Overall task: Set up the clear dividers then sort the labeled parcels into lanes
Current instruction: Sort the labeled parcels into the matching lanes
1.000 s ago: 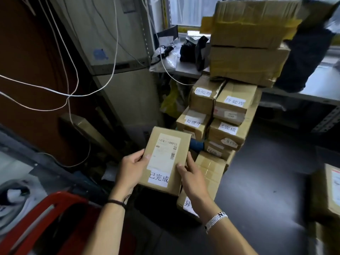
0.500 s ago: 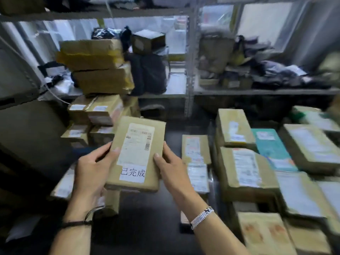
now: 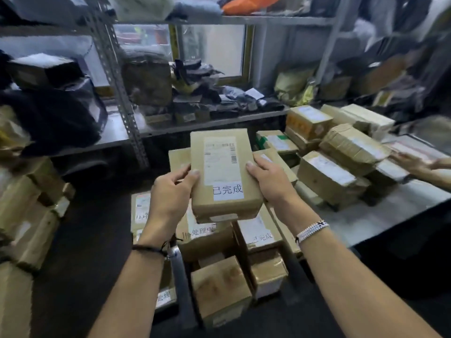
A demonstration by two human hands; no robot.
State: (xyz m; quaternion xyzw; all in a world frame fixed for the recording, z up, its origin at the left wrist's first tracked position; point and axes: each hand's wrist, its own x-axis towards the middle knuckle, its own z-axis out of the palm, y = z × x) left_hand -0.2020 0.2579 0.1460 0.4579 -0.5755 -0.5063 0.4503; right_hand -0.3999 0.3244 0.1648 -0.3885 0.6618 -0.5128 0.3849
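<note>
Metal shelving [image 3: 117, 76] stuffed with bags backs a floor of cardboard boxes. The left hand [image 3: 170, 191] and right hand [image 3: 271, 181] grip the sides of the 已完成 parcel [image 3: 224, 172], thumbs on top, holding it up above the rows. Sorting is under way. It probably belongs in the lane with the matching-label box [image 3: 262, 237], which sits to the right of what may be a clear divider [image 3: 180, 276].

held parcel [image 3: 225, 174] white label reading 已完成, box below [image 3: 207, 242] handwritten 处理, box beside it [image 3: 262, 234] marked 已完成
</note>
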